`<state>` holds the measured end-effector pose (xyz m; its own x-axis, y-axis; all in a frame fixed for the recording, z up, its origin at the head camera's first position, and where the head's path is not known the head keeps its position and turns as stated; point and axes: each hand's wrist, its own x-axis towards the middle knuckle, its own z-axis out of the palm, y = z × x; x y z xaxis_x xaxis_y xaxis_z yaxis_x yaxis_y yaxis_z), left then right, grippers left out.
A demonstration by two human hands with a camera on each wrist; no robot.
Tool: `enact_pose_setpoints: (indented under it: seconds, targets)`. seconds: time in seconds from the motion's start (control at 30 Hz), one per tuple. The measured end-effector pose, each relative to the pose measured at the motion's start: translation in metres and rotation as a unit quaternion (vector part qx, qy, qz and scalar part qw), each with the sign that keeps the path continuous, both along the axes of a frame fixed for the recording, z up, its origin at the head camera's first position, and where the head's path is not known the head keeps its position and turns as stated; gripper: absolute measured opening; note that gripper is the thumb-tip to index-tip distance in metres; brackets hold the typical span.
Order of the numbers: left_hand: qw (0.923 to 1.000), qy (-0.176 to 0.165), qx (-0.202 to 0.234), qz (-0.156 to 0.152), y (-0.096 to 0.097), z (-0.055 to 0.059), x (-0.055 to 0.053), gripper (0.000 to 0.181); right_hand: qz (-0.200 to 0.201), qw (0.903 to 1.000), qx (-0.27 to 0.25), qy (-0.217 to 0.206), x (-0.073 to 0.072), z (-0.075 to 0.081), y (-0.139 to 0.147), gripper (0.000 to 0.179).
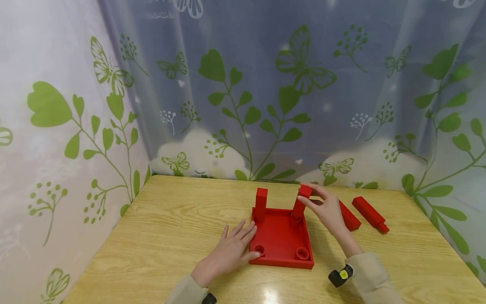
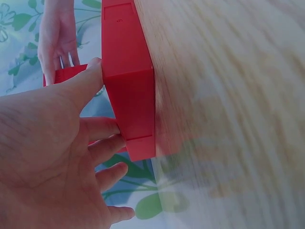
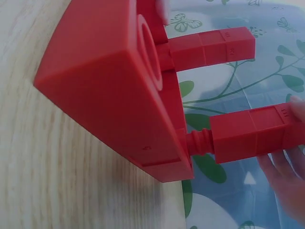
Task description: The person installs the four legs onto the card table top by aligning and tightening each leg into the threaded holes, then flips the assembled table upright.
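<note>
A shallow red square tray (image 1: 279, 240) with round corner sockets lies on the table, its raised rim facing up. One square red leg (image 1: 260, 202) stands upright in the far left corner. At the far right corner is a second red leg (image 3: 257, 133), slightly tilted; its threaded end (image 3: 200, 142) shows at the socket. My right hand (image 1: 328, 211) pinches this leg near its top between thumb and fingers. My left hand (image 1: 229, 251) rests against the tray's left side, fingers extended along the rim and thumb over the near left corner. Both near sockets (image 1: 302, 253) hold no leg.
Two more red legs lie on the table (image 1: 171, 219) to the right: one (image 1: 348, 216) partly behind my right hand, the other (image 1: 369, 213) farther right with its threaded end toward me. A patterned curtain (image 1: 243, 105) hangs along the back and sides.
</note>
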<state>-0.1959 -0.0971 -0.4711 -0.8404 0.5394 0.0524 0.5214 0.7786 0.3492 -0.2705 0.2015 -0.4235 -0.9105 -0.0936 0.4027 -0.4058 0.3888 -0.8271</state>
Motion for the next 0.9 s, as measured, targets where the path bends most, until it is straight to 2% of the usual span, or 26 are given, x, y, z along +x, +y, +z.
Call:
enact_pose_setpoints:
  seconds: [0.13, 0.23, 0.3, 0.5, 0.63, 0.9]
  targets:
    - [1.0, 0.002, -0.003, -0.001, 0.001, 0.0, 0.0, 0.074, 0.011, 0.9999, 0.006, -0.011, 0.001, 0.002, -0.002, 0.046]
    - [1.0, 0.001, -0.005, -0.001, 0.001, 0.0, -0.001, 0.074, 0.017, 0.9997, 0.005, -0.014, -0.01, -0.013, 0.003, 0.047]
    - [1.0, 0.001, -0.004, -0.002, 0.001, 0.0, -0.001, 0.074, 0.03, 0.9994, 0.008, -0.013, -0.013, -0.017, 0.004, 0.047]
    - [1.0, 0.001, 0.0, -0.005, 0.001, 0.001, -0.001, 0.074, 0.108, 0.9936, -0.009, -0.033, -0.016, -0.017, 0.008, 0.045]
    - [0.9999, 0.004, 0.005, -0.008, 0.001, 0.002, 0.001, 0.073, 0.145, 0.9881, -0.016, -0.049, -0.016, -0.016, 0.014, 0.049]
    - [1.0, -0.006, 0.007, -0.001, 0.0, 0.002, 0.0, 0.074, 0.235, 0.9714, 0.002, -0.031, -0.023, -0.016, 0.025, 0.061]
